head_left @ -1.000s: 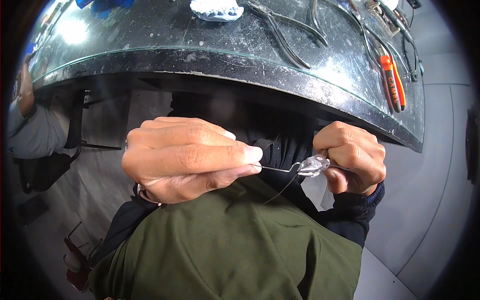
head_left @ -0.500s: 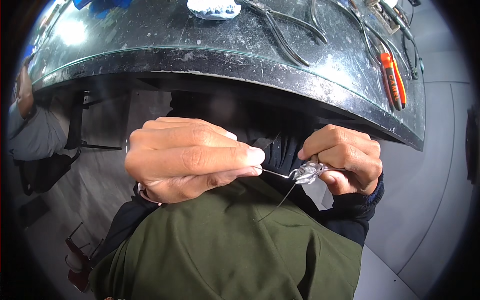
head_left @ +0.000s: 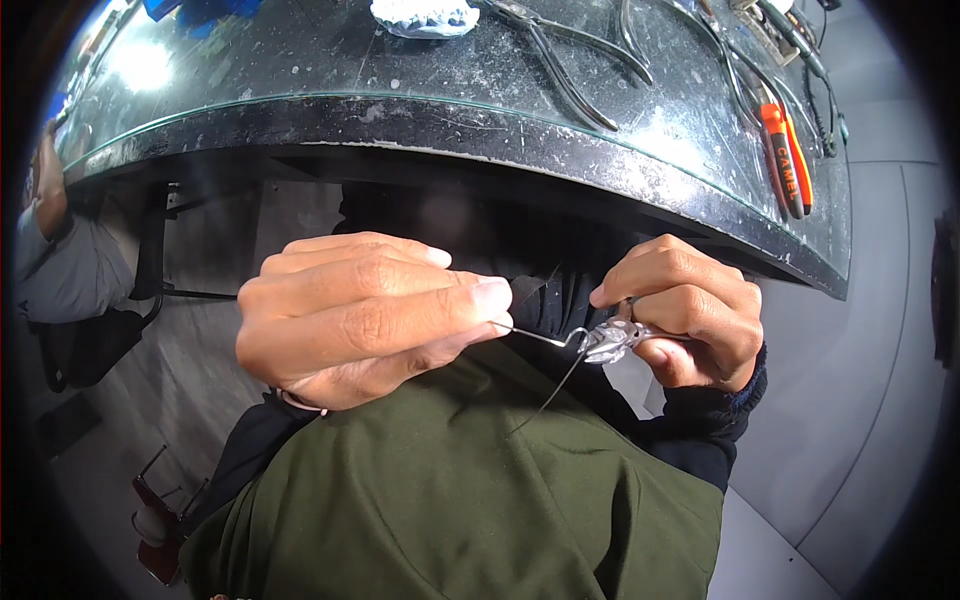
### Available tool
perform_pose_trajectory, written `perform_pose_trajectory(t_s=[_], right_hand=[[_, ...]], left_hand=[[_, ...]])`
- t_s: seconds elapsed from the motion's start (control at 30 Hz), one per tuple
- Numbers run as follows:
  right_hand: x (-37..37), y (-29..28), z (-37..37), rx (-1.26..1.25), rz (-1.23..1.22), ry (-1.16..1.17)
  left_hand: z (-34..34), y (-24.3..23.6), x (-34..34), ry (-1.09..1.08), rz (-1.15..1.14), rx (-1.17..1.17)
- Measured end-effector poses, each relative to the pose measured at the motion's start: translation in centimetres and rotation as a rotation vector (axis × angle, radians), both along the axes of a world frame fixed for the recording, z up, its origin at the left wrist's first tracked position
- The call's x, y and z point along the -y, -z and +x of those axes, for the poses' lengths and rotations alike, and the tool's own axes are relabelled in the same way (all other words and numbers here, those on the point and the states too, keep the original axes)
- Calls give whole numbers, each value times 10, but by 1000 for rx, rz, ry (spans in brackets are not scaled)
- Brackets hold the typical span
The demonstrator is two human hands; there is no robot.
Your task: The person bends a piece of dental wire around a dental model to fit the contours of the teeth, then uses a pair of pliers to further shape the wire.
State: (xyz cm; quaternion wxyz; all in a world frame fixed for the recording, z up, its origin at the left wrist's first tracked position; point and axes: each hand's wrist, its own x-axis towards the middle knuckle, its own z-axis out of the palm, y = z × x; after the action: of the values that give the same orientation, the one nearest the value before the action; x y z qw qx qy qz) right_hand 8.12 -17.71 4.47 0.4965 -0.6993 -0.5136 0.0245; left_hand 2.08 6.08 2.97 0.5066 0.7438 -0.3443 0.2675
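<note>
My left hand (head_left: 370, 320), below the bench edge, has thumb and forefinger pinched on a thin metal wire (head_left: 535, 335). The wire runs right to a small bend at the jaws of silver pliers (head_left: 612, 342), and a longer length hangs down-left from there over the olive green cloth on my lap (head_left: 450, 490). My right hand (head_left: 700, 320) is closed round the pliers, thumb below, forefinger reaching forward above the jaws. Whether the jaws grip the wire tightly is too small to tell.
The dark glass-topped bench (head_left: 350, 120) holds a white lump (head_left: 425, 16), several metal pliers (head_left: 565, 80), orange-handled pliers (head_left: 785, 160), a corded tool (head_left: 800, 50) and blue items (head_left: 200, 12). At left sits another person (head_left: 65, 250); a stool (head_left: 160, 530) is lower left.
The pliers in my right hand have shifted left and down and turned slightly, with my forefinger further forward. My left hand has drawn slightly left and up with the wire.
</note>
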Motion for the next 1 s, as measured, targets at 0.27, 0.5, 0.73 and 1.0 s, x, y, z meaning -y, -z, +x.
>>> perform_pose_trajectory(t_s=[0.27,0.5,0.73,1.0], right_hand=[[-1,1,3,83,-15,27],[-1,1,2,11,13,14],[-3,7,7,137,92,25],[-1,5,5,148,71,42]], left_hand=[[-2,1,2,-55,6,28],[-2,-2,2,-23,13,20],[1,-2,2,53,-7,-9],[1,1,3,84,-59,-13]])
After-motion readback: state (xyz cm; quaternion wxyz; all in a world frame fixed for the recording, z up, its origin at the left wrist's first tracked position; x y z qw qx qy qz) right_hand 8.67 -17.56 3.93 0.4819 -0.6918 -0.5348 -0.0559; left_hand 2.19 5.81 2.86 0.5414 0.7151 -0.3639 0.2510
